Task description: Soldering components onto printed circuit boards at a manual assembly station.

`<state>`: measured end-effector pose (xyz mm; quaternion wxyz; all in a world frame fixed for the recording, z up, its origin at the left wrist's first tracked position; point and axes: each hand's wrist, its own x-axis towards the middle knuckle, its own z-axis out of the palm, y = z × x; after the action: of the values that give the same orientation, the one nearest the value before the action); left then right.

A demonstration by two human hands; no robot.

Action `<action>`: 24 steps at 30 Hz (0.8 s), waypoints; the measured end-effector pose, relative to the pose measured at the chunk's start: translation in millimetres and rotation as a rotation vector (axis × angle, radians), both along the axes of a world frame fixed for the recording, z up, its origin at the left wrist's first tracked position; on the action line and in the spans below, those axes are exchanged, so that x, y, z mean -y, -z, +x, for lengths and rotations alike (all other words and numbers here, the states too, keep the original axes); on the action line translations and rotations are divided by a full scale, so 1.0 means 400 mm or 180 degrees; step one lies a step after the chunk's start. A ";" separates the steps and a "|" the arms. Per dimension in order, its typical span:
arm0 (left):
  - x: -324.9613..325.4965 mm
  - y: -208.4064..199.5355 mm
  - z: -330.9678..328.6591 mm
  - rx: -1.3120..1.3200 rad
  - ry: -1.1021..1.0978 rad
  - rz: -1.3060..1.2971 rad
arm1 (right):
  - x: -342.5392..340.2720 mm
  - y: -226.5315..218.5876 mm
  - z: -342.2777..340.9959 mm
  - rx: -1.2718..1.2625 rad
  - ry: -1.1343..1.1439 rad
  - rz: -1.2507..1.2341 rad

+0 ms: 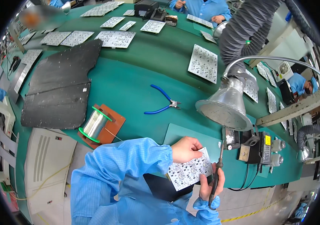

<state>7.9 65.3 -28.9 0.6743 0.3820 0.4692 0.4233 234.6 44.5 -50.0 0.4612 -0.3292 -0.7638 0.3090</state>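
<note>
A white circuit board with many small dark marks is tilted in front of me, over the near edge of a green mat. My left hand is closed at the board's upper edge, fingers curled over it. My right hand grips a soldering iron, its metal shaft pointing up and away. The right thumb side touches or nearly touches the board's lower right edge. Left of my sleeve, a spool of solder wire with green rims sits on a brown stand; its wire runs toward my left arm.
Blue-handled cutters lie open on the green table. A metal fume hood hangs at right above a soldering station and a small tray. A black sheet lies left. More boards and a co-worker are beyond.
</note>
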 end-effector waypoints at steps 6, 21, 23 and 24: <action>-0.008 0.065 0.024 0.0255 -0.0283 0.0466 | -0.021 -0.032 -0.001 0.0194 0.0050 0.0211; -0.007 -0.021 -0.025 0.0418 -0.0147 -0.0122 | -0.094 -0.172 -0.021 0.0390 -0.0651 0.0246; -0.003 -0.022 -0.024 0.0394 -0.0147 -0.0183 | -0.100 -0.173 -0.026 0.0438 -0.0708 0.0244; -0.002 -0.021 -0.023 0.0406 -0.0154 -0.0191 | -0.102 -0.175 -0.027 0.0480 -0.0726 0.0237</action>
<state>-1.2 66.0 -20.5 0.7035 0.3225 0.4469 0.4487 223.8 85.3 19.8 0.3764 -0.2452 -0.8397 0.3052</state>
